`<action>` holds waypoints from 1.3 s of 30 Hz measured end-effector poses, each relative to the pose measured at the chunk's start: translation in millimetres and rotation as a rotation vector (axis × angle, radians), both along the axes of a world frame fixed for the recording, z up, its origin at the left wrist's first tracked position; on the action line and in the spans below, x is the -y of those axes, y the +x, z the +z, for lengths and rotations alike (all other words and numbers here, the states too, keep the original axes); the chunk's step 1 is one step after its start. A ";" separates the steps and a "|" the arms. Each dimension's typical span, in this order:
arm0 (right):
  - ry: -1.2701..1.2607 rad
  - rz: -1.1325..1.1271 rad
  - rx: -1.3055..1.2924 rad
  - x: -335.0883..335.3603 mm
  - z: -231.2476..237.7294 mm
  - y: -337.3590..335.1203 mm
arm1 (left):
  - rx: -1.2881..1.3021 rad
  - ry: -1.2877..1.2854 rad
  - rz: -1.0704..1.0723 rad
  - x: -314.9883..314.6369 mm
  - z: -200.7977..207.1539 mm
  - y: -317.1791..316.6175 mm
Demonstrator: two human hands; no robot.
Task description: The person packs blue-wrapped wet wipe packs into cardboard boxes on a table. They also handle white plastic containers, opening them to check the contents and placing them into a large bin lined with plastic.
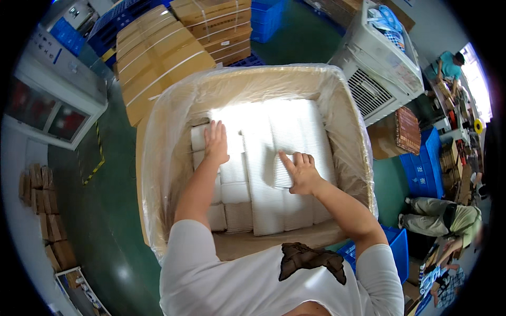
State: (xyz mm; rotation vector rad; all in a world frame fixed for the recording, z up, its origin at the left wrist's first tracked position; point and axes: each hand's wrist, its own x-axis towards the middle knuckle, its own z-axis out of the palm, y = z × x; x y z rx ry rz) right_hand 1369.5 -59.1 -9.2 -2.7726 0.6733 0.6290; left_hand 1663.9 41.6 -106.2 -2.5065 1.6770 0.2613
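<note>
Left hand [216,142]: fingers flat, extended, gripping nothing, pressed on white ribbed stacks [274,174]. Right hand [301,171]: fingers spread, flat on same stacks. Stacks lay in rows inside plastic-lined cardboard box [158,158].

1. The scene is brightly lit from above; the white stacks [274,158] in the middle of the frame are overexposed, and their upper part is blown out to plain white.
2. The clear plastic liner [158,174] shows soft glare along its folds.
3. A window [477,79] at the upper right is washed out by daylight.
4. The green floor [110,231] at the lower left carries a dull sheen and one small bright spot.
5. Fisheye distortion bends straight edges toward the rim, and black corners frame the view.
6. Detail softens toward the edges; the centre is fairly sharp.
</note>
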 end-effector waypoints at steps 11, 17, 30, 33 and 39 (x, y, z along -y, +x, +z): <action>0.538 -0.460 0.721 -19.5 110.2 -120.1 | -0.059 -0.081 -0.054 -5.7 -26.2 14.6; 0.555 -0.654 0.913 -44.2 124.5 -199.5 | -0.008 0.060 -0.002 -41.3 7.7 12.8; 0.544 -1.157 1.398 -101.1 137.2 -364.1 | -0.394 -0.152 -0.042 48.1 37.7 -68.6; 0.333 -1.493 1.618 -158.1 116.1 -456.2 | -0.818 -0.302 -0.003 105.4 77.3 -173.8; -0.116 -2.035 1.795 -267.5 92.4 -625.9 | -1.580 -0.307 0.136 138.8 143.9 -347.3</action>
